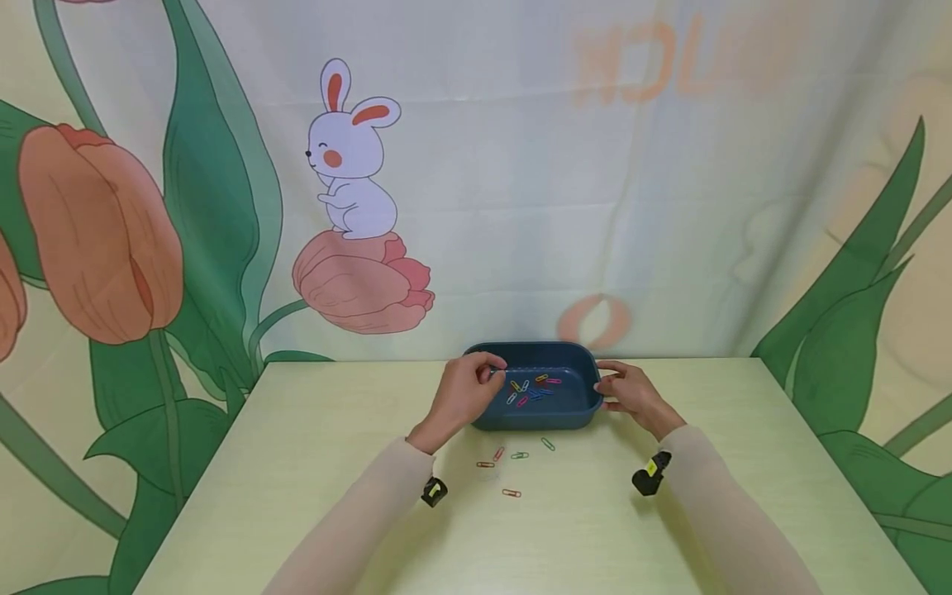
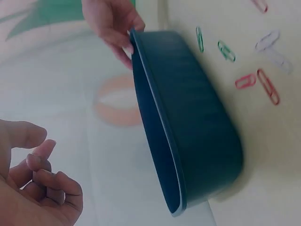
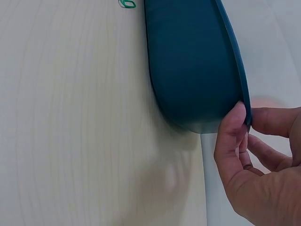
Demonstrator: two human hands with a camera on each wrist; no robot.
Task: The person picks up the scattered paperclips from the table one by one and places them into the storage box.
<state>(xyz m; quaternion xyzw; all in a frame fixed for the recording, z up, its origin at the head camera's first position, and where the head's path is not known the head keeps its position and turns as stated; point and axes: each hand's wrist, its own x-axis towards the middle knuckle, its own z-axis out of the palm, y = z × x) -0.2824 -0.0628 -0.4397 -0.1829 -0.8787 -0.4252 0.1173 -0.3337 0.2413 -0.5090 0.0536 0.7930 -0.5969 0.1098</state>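
A dark blue plastic box [image 1: 539, 419] stands at the table's back edge, several coloured paper clips [image 1: 523, 402] lying on its floor. At its right end, my right hand [image 1: 636, 397] pinches the rim between thumb and fingers, as the right wrist view confirms. My left hand [image 1: 463, 392] hovers over the left end of the box. In the left wrist view, the fingers [image 2: 66, 188] are loosely bent and nothing shows between them and the thumb. In front of the box lie more paper clips, among them a green one [image 1: 548, 444] and a red one [image 1: 511, 493].
The light wooden table [image 1: 595, 529] ends at a hanging cloth [image 1: 506, 207] printed with tulips and a rabbit, right behind the box. Small black cameras [image 1: 651, 473] are strapped at both wrists.
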